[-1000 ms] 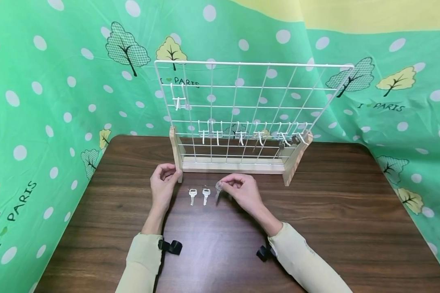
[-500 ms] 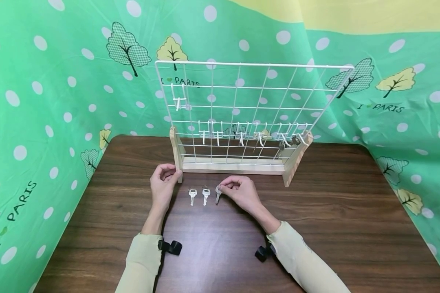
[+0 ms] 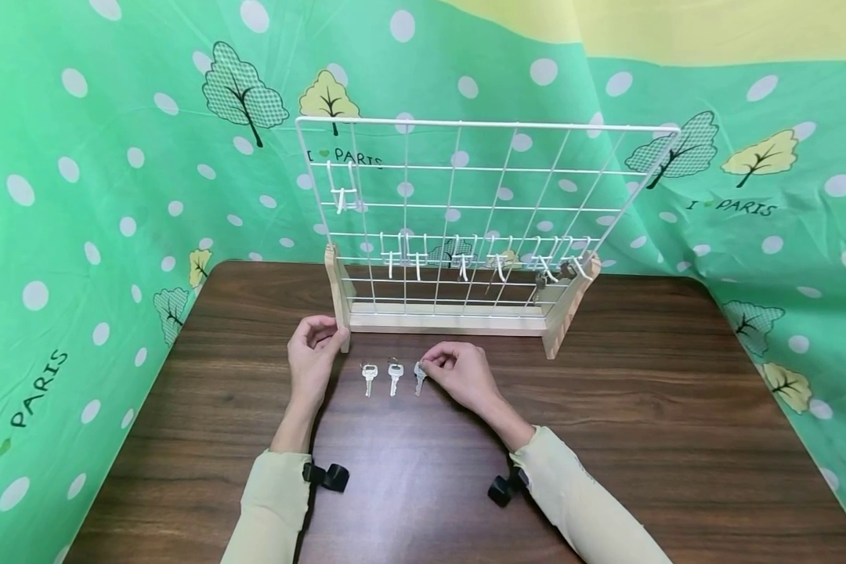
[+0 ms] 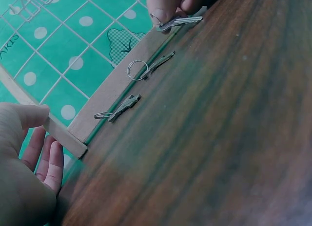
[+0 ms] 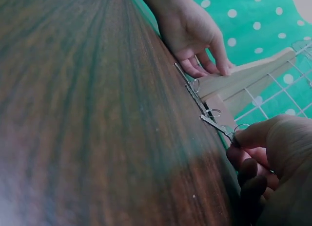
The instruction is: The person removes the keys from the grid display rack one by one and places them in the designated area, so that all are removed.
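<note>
My right hand (image 3: 463,377) pinches a silver key (image 3: 419,384) by its head, between thumb and fingers, low over the table. In the right wrist view this key (image 5: 214,124) carries a thin ring by the thumb. Two more silver keys with rings lie to its left, a middle key (image 3: 395,381) and a left key (image 3: 370,381). My left hand (image 3: 310,360) holds the left wooden leg (image 3: 338,294) of a white wire grid rack (image 3: 458,123). In the left wrist view, that thumb (image 4: 34,115) presses on the leg, the other fingers behind it.
Several white hooks (image 3: 463,266) hang along the rack's lower grid, and some on the right carry keys (image 3: 540,283). Another hook (image 3: 342,198) sits at upper left. The rack's base bar (image 3: 447,323) stands behind the keys. Green printed cloth (image 3: 148,102) surrounds the brown table (image 3: 677,439).
My right hand has moved slightly down and nearer, and the key it pinches has come lower, into line with the other two. The left hand stays on the rack's leg.
</note>
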The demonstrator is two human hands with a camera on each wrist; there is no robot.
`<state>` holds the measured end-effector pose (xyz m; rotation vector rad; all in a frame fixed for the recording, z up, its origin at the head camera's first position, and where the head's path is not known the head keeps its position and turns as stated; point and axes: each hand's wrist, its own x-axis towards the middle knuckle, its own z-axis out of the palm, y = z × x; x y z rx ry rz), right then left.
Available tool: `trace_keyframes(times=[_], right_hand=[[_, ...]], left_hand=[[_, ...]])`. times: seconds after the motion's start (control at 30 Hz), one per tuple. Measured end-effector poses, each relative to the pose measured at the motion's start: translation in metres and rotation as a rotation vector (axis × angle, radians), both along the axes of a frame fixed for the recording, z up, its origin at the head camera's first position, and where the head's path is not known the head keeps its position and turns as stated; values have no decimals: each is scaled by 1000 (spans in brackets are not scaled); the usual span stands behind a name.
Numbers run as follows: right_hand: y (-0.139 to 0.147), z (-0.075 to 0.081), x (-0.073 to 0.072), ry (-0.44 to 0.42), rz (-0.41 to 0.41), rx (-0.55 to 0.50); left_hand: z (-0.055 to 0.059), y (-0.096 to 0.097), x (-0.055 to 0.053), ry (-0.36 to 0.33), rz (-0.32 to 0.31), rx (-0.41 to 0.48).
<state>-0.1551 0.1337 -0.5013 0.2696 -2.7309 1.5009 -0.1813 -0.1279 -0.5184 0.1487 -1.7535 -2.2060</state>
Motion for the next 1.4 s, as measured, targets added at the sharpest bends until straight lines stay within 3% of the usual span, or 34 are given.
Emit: trace_keyframes(times=[0.37, 0.7, 1.0, 1.27, 1.4], right_hand=[[2, -4, -2, 101, 9, 54], [1, -5, -3, 88, 3, 98], [-4, -6, -1, 156, -24, 199], [-4, -8, -1, 164, -38, 202], [1, -23, -6, 224, -36, 179]], left_hand=[[0, 0, -1, 5, 0, -2], [1, 0, 0, 6, 2, -3], [1, 0, 1, -12, 12, 1], [2, 1, 1, -5, 3, -3], [2, 0, 1, -6, 1, -3]])
